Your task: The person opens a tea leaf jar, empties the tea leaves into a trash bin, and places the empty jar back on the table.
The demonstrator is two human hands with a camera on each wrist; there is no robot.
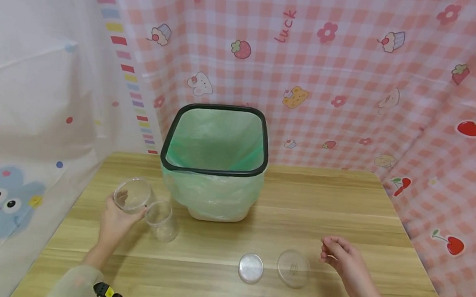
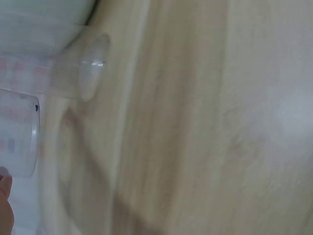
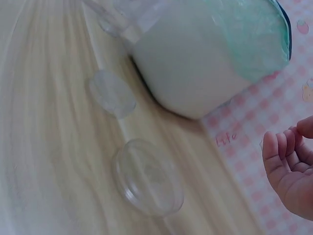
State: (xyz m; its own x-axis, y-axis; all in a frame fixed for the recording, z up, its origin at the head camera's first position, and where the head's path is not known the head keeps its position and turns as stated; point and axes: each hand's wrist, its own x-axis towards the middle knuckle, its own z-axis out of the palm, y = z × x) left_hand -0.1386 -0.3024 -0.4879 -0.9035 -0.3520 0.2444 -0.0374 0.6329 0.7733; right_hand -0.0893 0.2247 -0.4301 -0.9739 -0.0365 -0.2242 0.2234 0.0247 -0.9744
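Note:
My left hand [image 1: 117, 220] grips a wide clear plastic jar [image 1: 133, 195] between thumb and fingers, its open mouth facing up. In the left wrist view the held jar [image 2: 18, 132] hangs over the table, with a shadow on the wood beyond it. Just right of it stands a narrower clear jar [image 1: 162, 225], uncapped and upright. Nothing shows in my right hand [image 1: 347, 264], held over the table at the right with its fingers loosely curled. Nearest to it lies a larger round clear lid [image 1: 293, 269], and left of that a smaller round lid [image 1: 250, 268].
A bin [image 1: 212, 205] with a black rim and a green liner bag stands at the back of the wooden table [image 1: 320, 202], close to the pink checked curtain [image 1: 327, 68]. A white patterned sheet [image 1: 42, 102] hangs along the left side.

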